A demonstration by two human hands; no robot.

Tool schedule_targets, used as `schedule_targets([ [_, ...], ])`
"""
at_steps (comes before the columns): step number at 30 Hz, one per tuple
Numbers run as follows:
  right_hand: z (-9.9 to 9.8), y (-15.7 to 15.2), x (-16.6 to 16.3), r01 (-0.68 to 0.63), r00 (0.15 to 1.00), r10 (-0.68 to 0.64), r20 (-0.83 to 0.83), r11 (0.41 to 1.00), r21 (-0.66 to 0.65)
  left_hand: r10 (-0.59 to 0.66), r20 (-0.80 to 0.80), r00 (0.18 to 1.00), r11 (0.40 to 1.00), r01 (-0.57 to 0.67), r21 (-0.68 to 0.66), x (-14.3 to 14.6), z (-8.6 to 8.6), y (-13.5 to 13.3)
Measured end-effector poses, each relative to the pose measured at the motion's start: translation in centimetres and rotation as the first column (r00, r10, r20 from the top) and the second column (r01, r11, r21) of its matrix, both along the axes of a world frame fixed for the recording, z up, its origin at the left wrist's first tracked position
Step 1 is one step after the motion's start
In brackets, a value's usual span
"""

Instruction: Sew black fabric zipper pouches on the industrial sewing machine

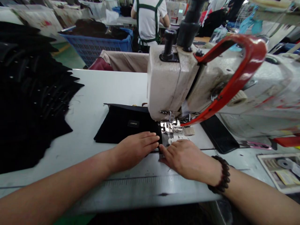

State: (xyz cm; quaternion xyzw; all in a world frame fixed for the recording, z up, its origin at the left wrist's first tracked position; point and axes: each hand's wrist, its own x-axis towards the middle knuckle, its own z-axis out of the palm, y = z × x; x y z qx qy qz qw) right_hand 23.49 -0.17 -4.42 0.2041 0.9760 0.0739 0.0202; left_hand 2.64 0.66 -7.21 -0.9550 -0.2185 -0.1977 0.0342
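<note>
A black fabric piece [122,123] with a small label lies flat on the white table [105,87], its right edge under the presser foot [169,126] of a cream sewing machine [171,81]. My left hand [134,148] rests flat on the fabric's near edge, fingers stretched out toward the foot. My right hand [184,157], with a dark bead bracelet on its wrist, lies just in front of the needle plate; its fingers curl and its thumb presses at the fabric's near right corner.
A tall stack of black fabric pieces [30,93] fills the table's left side. A red guard [236,78] arcs over the machine. A dark flat object [219,133] and a tray of papers [281,170] lie right. Behind stand a blue crate [98,45] and another person [150,22].
</note>
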Motion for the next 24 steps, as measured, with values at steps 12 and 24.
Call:
schedule_targets([
  [12, -0.6, 1.6, -0.3, 0.184, 0.981, -0.186, -0.051, 0.982, -0.048, -0.004, -0.101, 0.995, 0.999, -0.002, -0.052, -0.4, 0.0, 2.6],
  [24, -1.3, 2.7, -0.6, 0.276, 0.96, -0.275, -0.048, 0.961, 0.025, 0.13, -0.229, 0.965, 0.991, -0.13, 0.017, 0.0, 0.1, 4.2],
])
